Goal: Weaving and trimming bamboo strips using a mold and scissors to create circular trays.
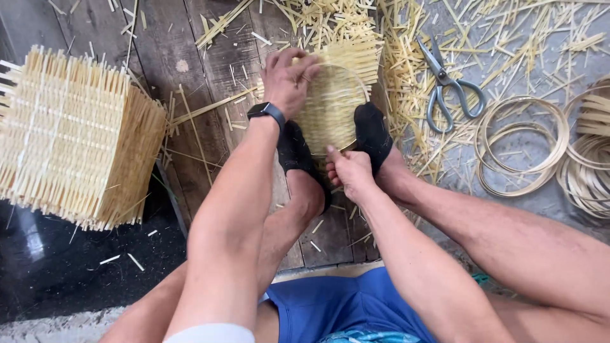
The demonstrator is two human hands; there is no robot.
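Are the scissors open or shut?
Open: the scissors lie on the floor with their blades slightly parted, away from both hands.

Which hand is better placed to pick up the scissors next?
Right, probably. The scissors lie on the person's right side, beyond the right hand, which pinches the near rim of the woven disc. The left hand presses the disc's far edge, further from them.

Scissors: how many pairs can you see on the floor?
1. The scissors lie open among the bamboo scraps, past the right foot and left of the bamboo hoops. More could be hidden under scraps.
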